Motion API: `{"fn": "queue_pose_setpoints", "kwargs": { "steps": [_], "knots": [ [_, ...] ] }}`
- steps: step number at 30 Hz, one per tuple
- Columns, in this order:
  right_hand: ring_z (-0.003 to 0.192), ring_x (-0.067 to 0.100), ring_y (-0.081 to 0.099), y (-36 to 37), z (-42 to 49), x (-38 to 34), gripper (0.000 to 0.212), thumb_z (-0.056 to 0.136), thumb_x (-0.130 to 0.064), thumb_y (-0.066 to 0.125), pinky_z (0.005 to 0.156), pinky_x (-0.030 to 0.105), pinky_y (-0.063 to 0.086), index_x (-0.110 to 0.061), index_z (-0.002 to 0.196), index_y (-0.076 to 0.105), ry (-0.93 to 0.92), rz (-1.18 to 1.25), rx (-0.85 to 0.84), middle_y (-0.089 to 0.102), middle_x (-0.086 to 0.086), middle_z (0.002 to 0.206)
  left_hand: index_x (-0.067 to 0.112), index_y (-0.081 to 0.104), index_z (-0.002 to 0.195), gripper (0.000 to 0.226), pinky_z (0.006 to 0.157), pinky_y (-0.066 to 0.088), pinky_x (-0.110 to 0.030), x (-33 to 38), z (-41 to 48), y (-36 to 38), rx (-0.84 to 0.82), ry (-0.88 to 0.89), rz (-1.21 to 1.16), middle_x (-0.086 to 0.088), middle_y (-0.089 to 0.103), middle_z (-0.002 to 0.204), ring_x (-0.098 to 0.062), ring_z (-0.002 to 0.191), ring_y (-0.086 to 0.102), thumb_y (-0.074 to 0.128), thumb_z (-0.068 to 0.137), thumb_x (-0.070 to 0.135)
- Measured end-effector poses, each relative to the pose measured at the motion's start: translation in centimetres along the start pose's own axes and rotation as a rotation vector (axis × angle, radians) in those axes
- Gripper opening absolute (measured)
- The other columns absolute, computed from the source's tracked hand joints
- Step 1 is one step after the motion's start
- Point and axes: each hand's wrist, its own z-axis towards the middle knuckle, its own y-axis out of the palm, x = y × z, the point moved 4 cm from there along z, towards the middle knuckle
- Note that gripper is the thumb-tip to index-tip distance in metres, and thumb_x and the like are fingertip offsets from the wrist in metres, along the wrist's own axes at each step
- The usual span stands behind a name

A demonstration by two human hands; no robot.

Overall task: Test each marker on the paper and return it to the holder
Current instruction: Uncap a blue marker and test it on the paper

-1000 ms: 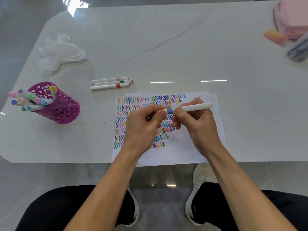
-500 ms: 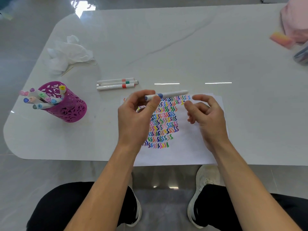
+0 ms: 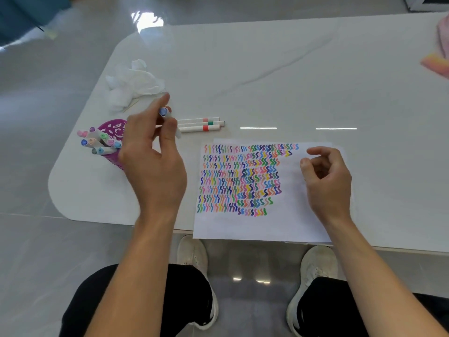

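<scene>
My left hand [image 3: 155, 164] grips a white marker with a blue cap [image 3: 166, 114], held nearly upright just right of the purple holder [image 3: 113, 125]. The holder stands at the table's left and carries several capped markers [image 3: 99, 142]; my hand hides its right side. The paper [image 3: 243, 224] lies at the front edge, covered with rows of coloured squiggles. My right hand [image 3: 325, 183] hovers over the paper's right part, fingers loosely curled, holding nothing. Three white markers [image 3: 199, 124] lie side by side on the table behind the paper.
Crumpled white tissue [image 3: 132, 83] lies behind the holder near the table's left edge. A pink and orange object [image 3: 435, 63] sits at the far right. The paper overhangs the table's front edge, with my knees and shoes below.
The blue-capped marker passed from both hands to my left hand alone, which carried it left to the holder. My right hand let go and stayed over the paper.
</scene>
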Motion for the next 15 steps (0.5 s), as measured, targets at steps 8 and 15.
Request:
{"fn": "queue_pose_setpoints", "kwargs": {
  "steps": [8, 15],
  "knots": [
    [0.079, 0.001, 0.063, 0.1, 0.1, 0.4, 0.008, 0.094, -0.025, 0.064, 0.071, 0.009, 0.048, -0.028, 0.101, 0.062, -0.005, 0.015, 0.019, 0.067, -0.015, 0.09, 0.015, 0.065, 0.131, 0.032, 0.099, 0.051, -0.036, 0.0, 1.3, -3.2, 0.163, 0.142, 0.176, 0.008, 0.055, 0.107, -0.005, 0.102, 0.061, 0.057, 0.1, 0.011],
    [0.078, 0.001, 0.062, 0.2, 0.1, 0.5, 0.009, 0.095, -0.024, 0.064, 0.07, 0.011, 0.049, -0.026, 0.103, 0.063, 0.0, 0.012, 0.023, 0.066, -0.014, 0.088, 0.014, 0.065, 0.133, 0.036, 0.093, 0.042, -0.006, -1.9, 2.1, -4.2, 0.117, 0.029, 0.288, 0.009, 0.055, 0.11, -0.012, 0.104, 0.062, 0.057, 0.098, 0.009]
  ]
}}
